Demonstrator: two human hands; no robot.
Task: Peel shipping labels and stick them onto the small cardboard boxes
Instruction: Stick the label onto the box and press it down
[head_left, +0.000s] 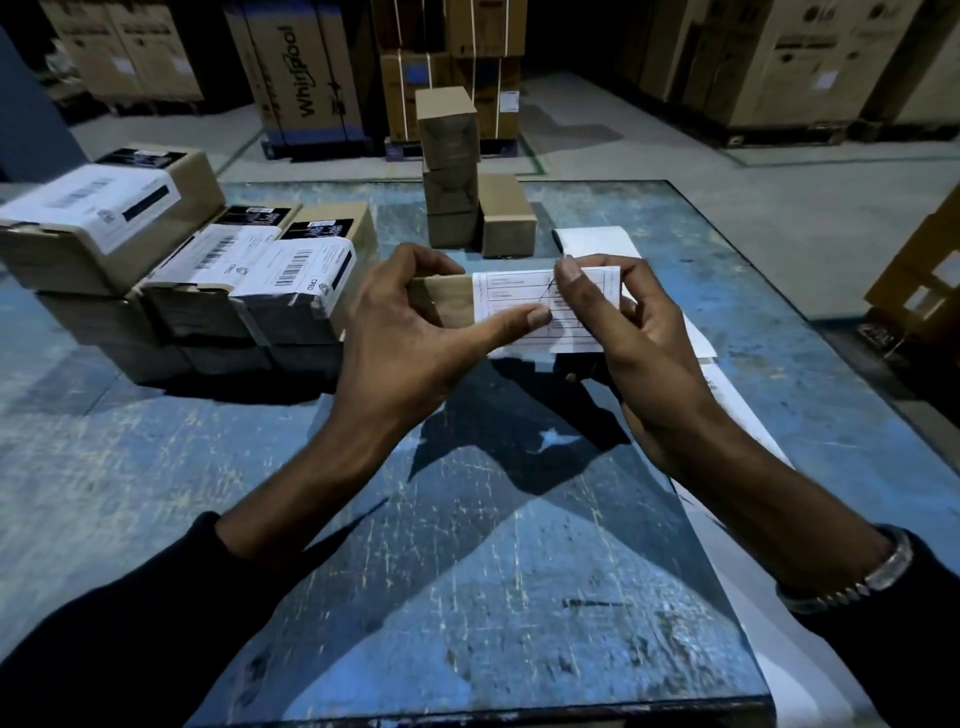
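Pressing a shipping label onto a small box held above the table

Over the scuffed blue table (467, 571), with labelled boxes (208, 270) stacked at left and plain boxes (457, 176) behind, the left hand (405, 343) grips the small box (447, 301), thumb flat on the label (540, 306); the right hand (639, 353) pinches the label's far end. It seems only partly stuck. Best to keep it square, then smooth outward from the thumb so no crease forms.
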